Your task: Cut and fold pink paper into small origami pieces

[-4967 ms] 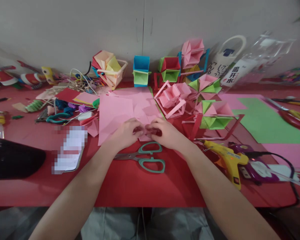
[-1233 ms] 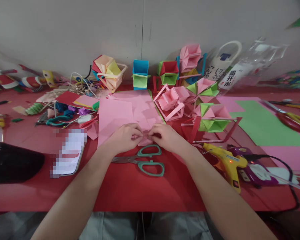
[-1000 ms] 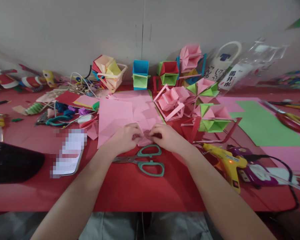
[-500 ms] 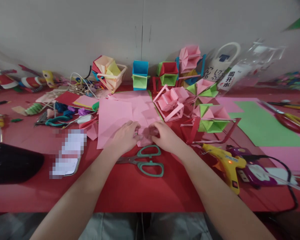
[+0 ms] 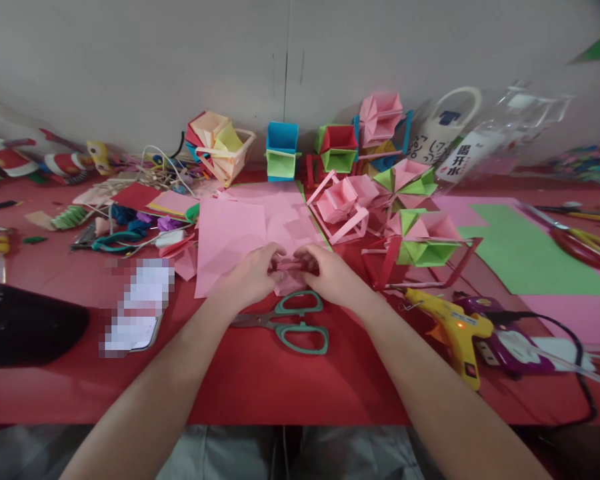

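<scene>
Between my two hands is a small folded piece of pink paper (image 5: 290,265), gripped at either end. My left hand (image 5: 258,272) pinches its left side and my right hand (image 5: 322,269) its right side; the fingertips partly hide it. Beneath and behind them lie pink paper sheets (image 5: 231,233) on the red table. Green-handled scissors (image 5: 303,340) rest just in front of my hands, blades pointing left and partly covered by my left wrist.
To the right lie a yellow glue gun (image 5: 453,327), its light lit, and a purple power strip (image 5: 513,343). Folded-paper wheels on frames (image 5: 425,240) stand behind it. At left are a phone (image 5: 140,307) and a black cup (image 5: 30,323). Green paper (image 5: 535,257) lies far right.
The pink paper between my fingers has been tilted or folded over and now shows a narrow edge. My hands stay in nearly the same place.
</scene>
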Available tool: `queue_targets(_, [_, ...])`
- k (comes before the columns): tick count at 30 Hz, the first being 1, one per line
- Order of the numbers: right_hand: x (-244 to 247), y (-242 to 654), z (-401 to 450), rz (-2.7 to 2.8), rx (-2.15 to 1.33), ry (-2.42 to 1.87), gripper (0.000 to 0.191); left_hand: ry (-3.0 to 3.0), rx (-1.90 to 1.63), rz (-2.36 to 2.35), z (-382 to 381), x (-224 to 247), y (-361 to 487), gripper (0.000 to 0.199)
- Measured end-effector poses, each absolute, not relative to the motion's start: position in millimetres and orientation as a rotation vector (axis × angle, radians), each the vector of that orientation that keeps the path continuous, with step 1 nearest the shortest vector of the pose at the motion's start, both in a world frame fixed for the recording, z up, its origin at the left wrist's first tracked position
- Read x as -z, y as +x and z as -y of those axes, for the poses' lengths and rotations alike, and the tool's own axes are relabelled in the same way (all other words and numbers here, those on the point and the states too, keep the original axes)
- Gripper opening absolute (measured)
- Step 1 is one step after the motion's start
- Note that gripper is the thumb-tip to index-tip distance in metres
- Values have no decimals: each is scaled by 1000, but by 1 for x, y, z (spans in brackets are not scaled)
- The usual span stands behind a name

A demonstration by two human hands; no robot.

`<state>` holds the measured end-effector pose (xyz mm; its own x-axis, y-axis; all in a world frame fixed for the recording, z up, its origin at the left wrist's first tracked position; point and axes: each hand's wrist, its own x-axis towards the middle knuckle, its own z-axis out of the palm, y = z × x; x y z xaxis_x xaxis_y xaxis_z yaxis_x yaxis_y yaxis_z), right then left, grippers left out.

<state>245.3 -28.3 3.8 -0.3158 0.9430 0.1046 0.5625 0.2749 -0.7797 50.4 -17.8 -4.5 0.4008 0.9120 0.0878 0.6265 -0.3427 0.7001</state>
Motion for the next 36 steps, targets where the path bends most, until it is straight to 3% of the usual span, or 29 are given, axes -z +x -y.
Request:
queue_targets(11, [-12,244,31,1961,-830,-1196,25,2156,-766,-1241,19,-9,51,15])
queue_targets(19, [-16,245,33,1985,-307,-940,21,2437,-1228,-1109,22,-18,53,20])
queue_targets(31, [-4,250,25,2198,-437,-1030,23,2683,-810,-1122,16,-3,50,20])
queue_targets(36, [-5,250,26,2206,-467,-1050,23,2692,-790,-1086,15,-1,51,15])
